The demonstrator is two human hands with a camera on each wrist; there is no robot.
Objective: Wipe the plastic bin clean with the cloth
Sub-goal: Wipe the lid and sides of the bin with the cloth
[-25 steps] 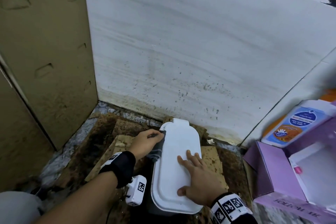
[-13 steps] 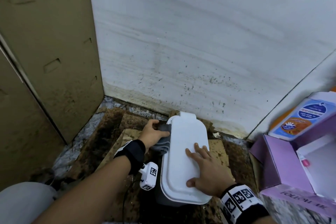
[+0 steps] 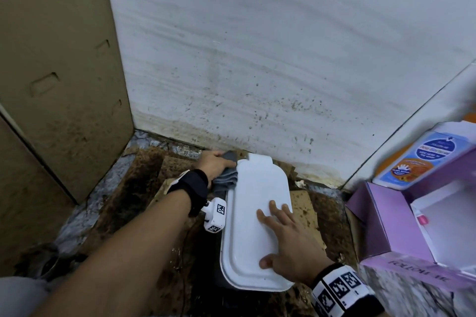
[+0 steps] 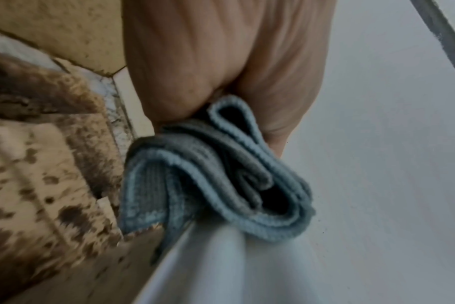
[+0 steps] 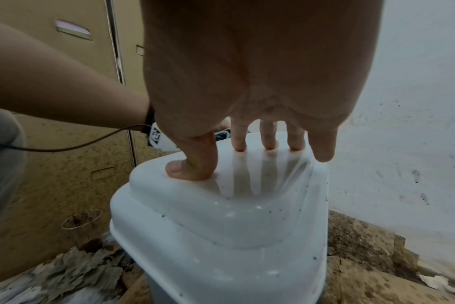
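Left hand (image 3: 211, 165) around cloth (image 3: 226, 175) against bin (image 3: 247, 234) edge

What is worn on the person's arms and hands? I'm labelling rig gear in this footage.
Both hands are bare, the forearms uncovered. The left wrist carries a black strap with a white camera block bearing black square markers, and a thin dark cable trails from it. The right wrist wears a black band with white panels of black square markers.
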